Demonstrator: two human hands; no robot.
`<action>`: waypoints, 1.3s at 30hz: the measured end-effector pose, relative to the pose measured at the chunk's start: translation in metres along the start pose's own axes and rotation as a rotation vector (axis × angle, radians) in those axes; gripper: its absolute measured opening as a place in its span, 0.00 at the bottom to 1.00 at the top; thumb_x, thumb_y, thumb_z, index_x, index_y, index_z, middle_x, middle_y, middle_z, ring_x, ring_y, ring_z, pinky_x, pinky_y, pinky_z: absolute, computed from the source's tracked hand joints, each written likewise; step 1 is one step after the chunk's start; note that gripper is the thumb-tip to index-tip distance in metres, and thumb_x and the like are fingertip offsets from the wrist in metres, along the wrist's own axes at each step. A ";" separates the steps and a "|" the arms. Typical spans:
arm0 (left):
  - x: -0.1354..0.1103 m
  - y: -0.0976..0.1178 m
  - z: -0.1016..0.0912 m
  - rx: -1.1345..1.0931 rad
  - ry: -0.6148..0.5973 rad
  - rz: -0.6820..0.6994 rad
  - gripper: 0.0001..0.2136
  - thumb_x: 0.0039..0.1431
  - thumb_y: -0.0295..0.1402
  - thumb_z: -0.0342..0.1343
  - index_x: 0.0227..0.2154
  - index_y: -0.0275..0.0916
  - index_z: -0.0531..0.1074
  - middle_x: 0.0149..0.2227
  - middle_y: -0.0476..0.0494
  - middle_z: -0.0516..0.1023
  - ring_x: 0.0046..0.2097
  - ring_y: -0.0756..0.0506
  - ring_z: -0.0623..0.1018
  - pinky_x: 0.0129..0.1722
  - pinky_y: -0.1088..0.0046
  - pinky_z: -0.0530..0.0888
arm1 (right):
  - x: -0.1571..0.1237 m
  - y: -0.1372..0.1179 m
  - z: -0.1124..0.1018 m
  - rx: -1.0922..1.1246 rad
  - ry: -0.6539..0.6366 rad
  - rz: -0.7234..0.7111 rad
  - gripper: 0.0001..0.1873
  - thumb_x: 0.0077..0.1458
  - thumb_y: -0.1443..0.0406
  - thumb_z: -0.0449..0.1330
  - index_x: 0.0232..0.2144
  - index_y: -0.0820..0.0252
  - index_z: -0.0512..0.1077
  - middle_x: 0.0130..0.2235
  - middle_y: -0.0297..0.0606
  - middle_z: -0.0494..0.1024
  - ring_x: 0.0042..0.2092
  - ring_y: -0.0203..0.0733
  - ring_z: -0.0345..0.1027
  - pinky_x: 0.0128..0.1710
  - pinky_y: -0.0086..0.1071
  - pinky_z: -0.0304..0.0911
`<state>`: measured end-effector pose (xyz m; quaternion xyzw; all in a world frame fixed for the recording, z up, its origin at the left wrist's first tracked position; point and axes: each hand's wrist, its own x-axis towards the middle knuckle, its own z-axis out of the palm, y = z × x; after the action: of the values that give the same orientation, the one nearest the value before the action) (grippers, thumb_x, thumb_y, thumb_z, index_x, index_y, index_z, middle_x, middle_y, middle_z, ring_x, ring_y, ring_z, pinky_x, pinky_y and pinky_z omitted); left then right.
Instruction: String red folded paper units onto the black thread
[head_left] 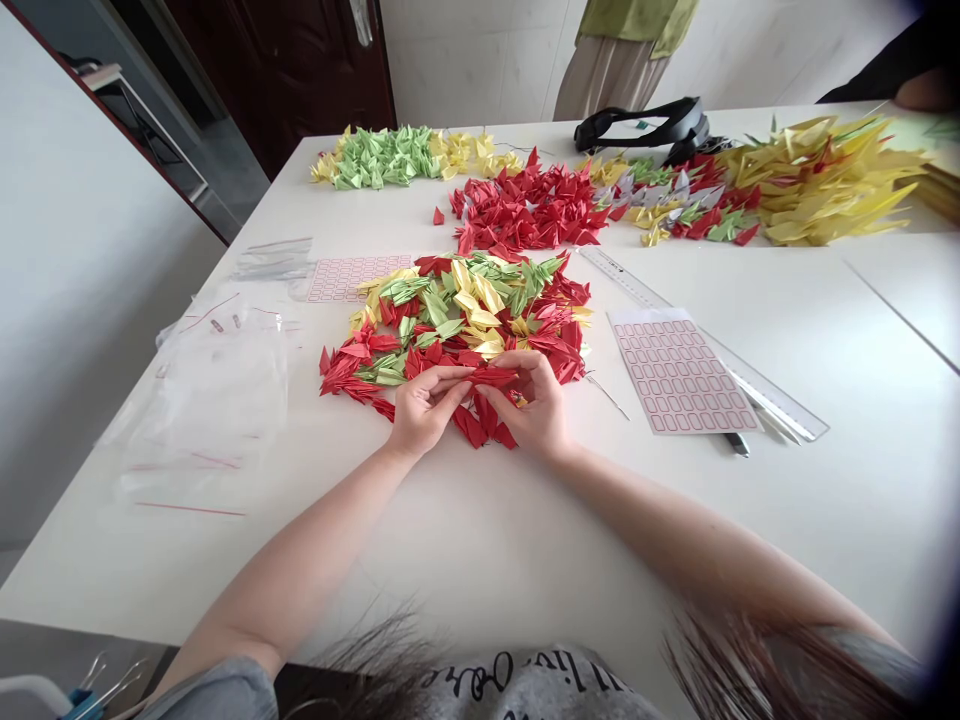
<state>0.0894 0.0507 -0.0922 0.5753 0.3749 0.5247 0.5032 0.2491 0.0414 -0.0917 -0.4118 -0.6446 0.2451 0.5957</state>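
Note:
My left hand (424, 408) and my right hand (534, 405) meet at the near edge of a pile of folded paper pieces. Between my fingertips is a red folded paper piece (491, 376), pinched from both sides. The pile of red, green and yellow folded paper (480, 305) lies just beyond my hands, and more red pieces (484, 425) hang or lie right below them. To the right of my right hand, a thin needle or wire (607, 396) sticks out from the pile's edge onto the table.
Clear plastic bags (210, 400) lie at left. A label sheet (679, 370) overlaps a clear ruler (780, 395) at right. Farther back are a green pile (386, 158), a red pile (529, 205), yellow folded paper (821, 180) and a black headset (645, 128). A person (626, 50) stands behind the table.

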 end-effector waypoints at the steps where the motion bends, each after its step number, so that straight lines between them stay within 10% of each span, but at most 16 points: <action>1: 0.001 0.000 0.000 -0.010 0.016 -0.007 0.13 0.56 0.38 0.63 0.40 0.35 0.77 0.37 0.39 0.83 0.39 0.43 0.83 0.40 0.70 0.80 | 0.001 0.000 0.000 -0.002 0.010 -0.030 0.12 0.55 0.68 0.64 0.41 0.55 0.66 0.42 0.40 0.71 0.44 0.40 0.69 0.35 0.32 0.71; 12: 0.002 0.009 -0.007 0.054 0.002 0.152 0.09 0.59 0.35 0.61 0.41 0.38 0.74 0.39 0.41 0.78 0.40 0.46 0.79 0.32 0.76 0.76 | 0.002 -0.006 -0.005 -0.055 -0.223 -0.077 0.25 0.55 0.71 0.61 0.53 0.54 0.62 0.43 0.40 0.76 0.44 0.43 0.71 0.43 0.38 0.68; 17: 0.005 0.003 -0.010 0.045 0.057 0.158 0.08 0.59 0.35 0.61 0.39 0.39 0.72 0.36 0.44 0.76 0.38 0.48 0.77 0.36 0.74 0.74 | 0.002 -0.010 -0.010 -0.114 -0.182 -0.043 0.09 0.60 0.68 0.55 0.44 0.56 0.65 0.36 0.39 0.73 0.39 0.43 0.69 0.42 0.40 0.66; 29: 0.004 0.001 -0.005 0.092 0.137 0.140 0.09 0.58 0.39 0.62 0.36 0.40 0.73 0.36 0.43 0.76 0.37 0.48 0.78 0.34 0.74 0.76 | -0.004 -0.010 -0.005 0.023 -0.048 -0.186 0.07 0.63 0.70 0.52 0.43 0.54 0.62 0.38 0.39 0.70 0.40 0.40 0.68 0.40 0.38 0.68; 39: 0.003 0.014 -0.002 -0.159 -0.288 -0.061 0.19 0.50 0.38 0.68 0.45 0.41 0.76 0.38 0.41 0.81 0.35 0.47 0.79 0.33 0.73 0.76 | 0.000 -0.007 -0.005 -0.122 0.004 -0.159 0.06 0.62 0.70 0.52 0.41 0.56 0.63 0.37 0.39 0.72 0.38 0.39 0.69 0.37 0.36 0.68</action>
<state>0.0863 0.0509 -0.0784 0.5914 0.2735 0.4494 0.6111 0.2524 0.0363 -0.0852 -0.3954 -0.6877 0.1562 0.5884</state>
